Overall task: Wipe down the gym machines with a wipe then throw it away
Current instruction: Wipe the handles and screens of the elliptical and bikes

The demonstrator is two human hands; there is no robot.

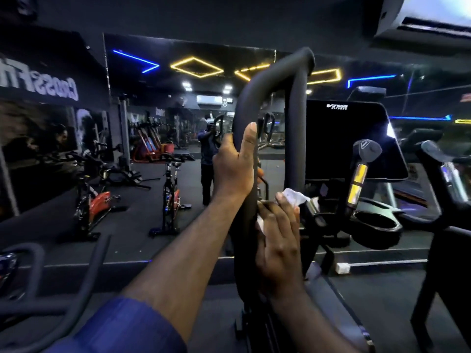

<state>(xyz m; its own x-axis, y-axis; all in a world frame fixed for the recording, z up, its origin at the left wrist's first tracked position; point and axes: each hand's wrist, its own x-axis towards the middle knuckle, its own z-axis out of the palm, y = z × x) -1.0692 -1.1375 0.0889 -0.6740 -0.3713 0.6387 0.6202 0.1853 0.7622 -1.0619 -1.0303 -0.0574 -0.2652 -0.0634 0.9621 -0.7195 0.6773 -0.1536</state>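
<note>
A tall black looped handlebar [270, 80] of an exercise machine rises in the middle of the head view. My left hand [235, 166] grips its left bar, thumb lying up along the foam. Lower down, my right hand [279, 240] wraps a white wipe [294, 196] around the same bar. The wipe sticks out above my fingers and a small corner shows by my thumb. The machine's dark console screen [349, 141] stands just right of the handlebar.
A metal-banded grip [359, 179] and a black cup holder [374, 225] sit right of the handlebar. A wall mirror ahead reflects spin bikes [170, 189] and me. Another machine's curved bar [84, 276] lies at lower left. A black frame [438, 200] stands at right.
</note>
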